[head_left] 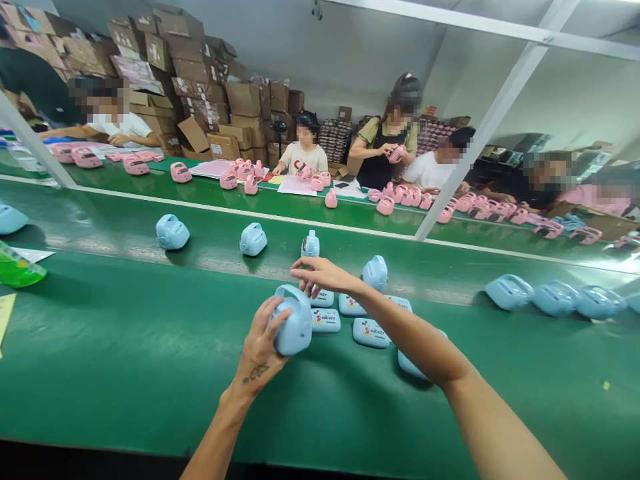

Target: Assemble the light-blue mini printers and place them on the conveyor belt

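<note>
My left hand (263, 333) is closed around a light blue rounded plastic device with a loop handle (294, 327), held tilted above the green table. Just beyond it, my right hand (323, 273) reaches across to the left, fingers stretched and apart, with nothing visible in it. Beneath my right forearm lie several flat light blue panels printed with a cartoon mouse and "MICKEY" (371, 332). Another blue piece (415, 365) is partly hidden by that forearm. A second handled device (311, 244) stands behind my right hand, and one more (375, 273) sits to its right.
More blue devices stand on the belt (210, 233), with several at right (509, 292). A green packet (20, 265) lies at left. Across a white metal frame (250, 212), several people work beside pink devices (385, 205). Stacked cartons (185, 60) are behind them.
</note>
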The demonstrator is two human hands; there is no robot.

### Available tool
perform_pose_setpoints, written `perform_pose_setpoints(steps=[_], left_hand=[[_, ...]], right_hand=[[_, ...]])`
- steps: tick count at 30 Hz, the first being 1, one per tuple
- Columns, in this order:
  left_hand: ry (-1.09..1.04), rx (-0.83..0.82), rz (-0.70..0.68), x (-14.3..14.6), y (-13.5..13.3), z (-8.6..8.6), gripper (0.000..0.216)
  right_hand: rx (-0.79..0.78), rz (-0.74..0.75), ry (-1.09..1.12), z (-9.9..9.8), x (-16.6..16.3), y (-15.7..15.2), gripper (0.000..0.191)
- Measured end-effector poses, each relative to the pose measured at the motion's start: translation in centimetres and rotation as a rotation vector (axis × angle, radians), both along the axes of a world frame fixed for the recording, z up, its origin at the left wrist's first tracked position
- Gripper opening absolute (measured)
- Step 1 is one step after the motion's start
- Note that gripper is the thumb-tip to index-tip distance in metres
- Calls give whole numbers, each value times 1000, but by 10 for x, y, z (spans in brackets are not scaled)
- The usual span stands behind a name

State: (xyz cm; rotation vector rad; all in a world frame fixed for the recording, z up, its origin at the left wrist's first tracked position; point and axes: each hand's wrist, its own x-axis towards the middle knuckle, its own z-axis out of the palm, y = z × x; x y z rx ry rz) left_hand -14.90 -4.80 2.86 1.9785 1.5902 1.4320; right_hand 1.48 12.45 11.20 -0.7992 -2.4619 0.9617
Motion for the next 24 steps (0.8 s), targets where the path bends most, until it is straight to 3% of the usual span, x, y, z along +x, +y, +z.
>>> perform_pose_setpoints(steps=[2, 4, 7, 9, 13, 24], left_hand=[[-262, -79, 109, -2, -7, -12, 81], [-567, -175, 209, -6, -15, -25, 96], [-947, -271, 239, -16, -27, -39, 96], [-1088, -294, 229, -23, -33, -41, 89], [-1196, -311, 241, -27, -37, -38, 83], [-1382, -315, 258, -22, -36, -28, 85]], right_hand=[[196, -135, -238, -10, 6, 7, 33], [319, -211, -423, -24, 13, 11, 45], [356, -212, -535, -46, 19, 9, 58], [384, -207, -589, -58, 20, 6, 57], [424, -207, -649, -69, 17, 1, 50], [532, -211, -671, -75, 20, -13, 42]])
